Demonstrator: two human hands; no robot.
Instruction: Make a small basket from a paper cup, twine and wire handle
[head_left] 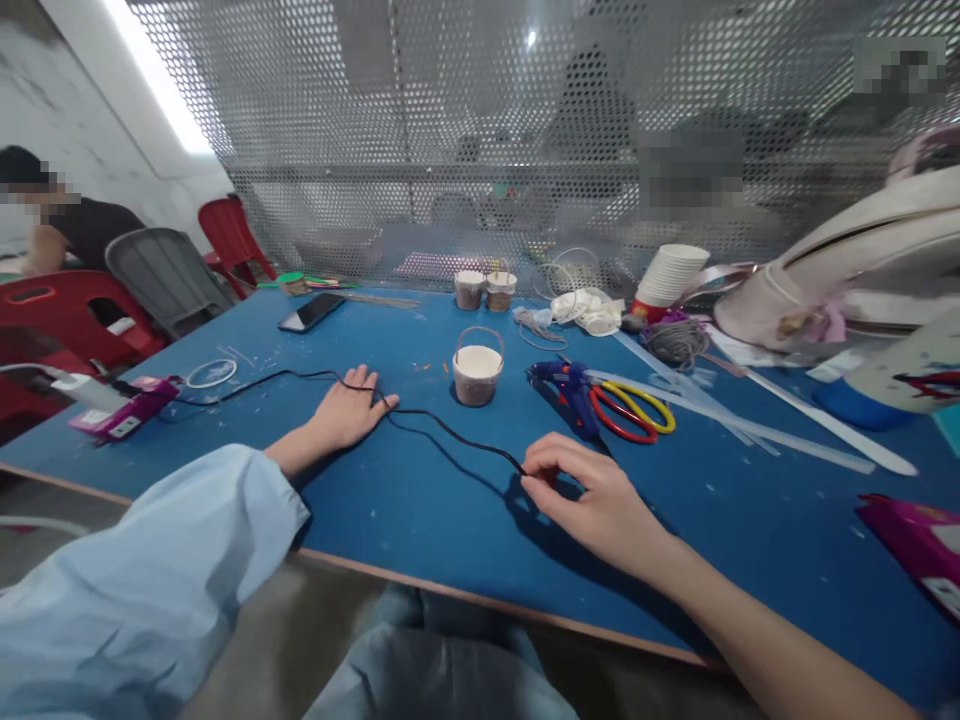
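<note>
A black cord (pixel 465 440) runs across the blue table (pixel 420 500) from a purple box with a white plug at the left. My right hand (pixel 581 490) pinches this cord between thumb and fingers, just above the tabletop. Flat on the table lies my left hand (pixel 349 408), fingers stretched out, with the cord passing over its fingers. Behind the hands stands a small paper cup (pixel 477 376) with a thin arched handle. Beside my right hand rests a blue glue gun (pixel 574 390), and scissors (pixel 637 410) with red and yellow handles lie against it.
A phone (pixel 311 312) lies at the back left. Two small cups (pixel 484 290) stand near the perforated metal screen (pixel 420 150). Stacked paper cups (pixel 671 275), grey yarn (pixel 676 343), clear strips (pixel 720 415) and a pale bag (pixel 840 260) occupy the right. A person sits far left.
</note>
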